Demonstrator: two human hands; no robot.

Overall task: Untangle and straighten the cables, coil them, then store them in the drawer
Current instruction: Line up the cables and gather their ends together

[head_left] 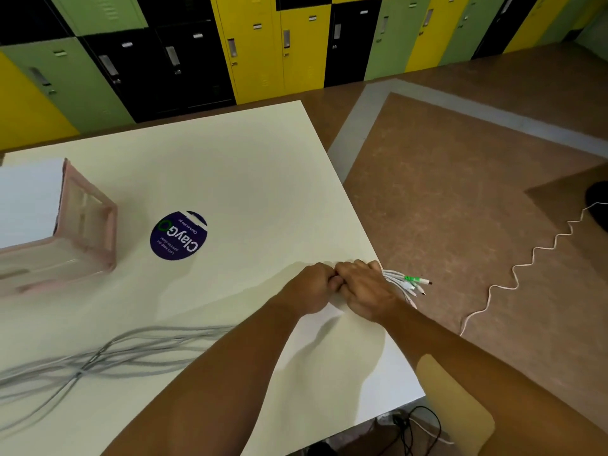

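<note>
Cables (pixel 138 348) trailing blurred across the near left of the table (pixel 230 159), left hand (pixel 312 287) and right hand (pixel 365 291) fisted side by side round the bundle at the table's right edge, plug ends jutting over the floor (pixel 460 192), pink drawer unit (pixel 88 218) at the left edge, lockers (pixel 256 44) beyond.

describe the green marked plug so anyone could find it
At the right edge of the white table, the right hand grips a fan of white cable ends poking past it. The top plug stands out by its bright green band.
</note>
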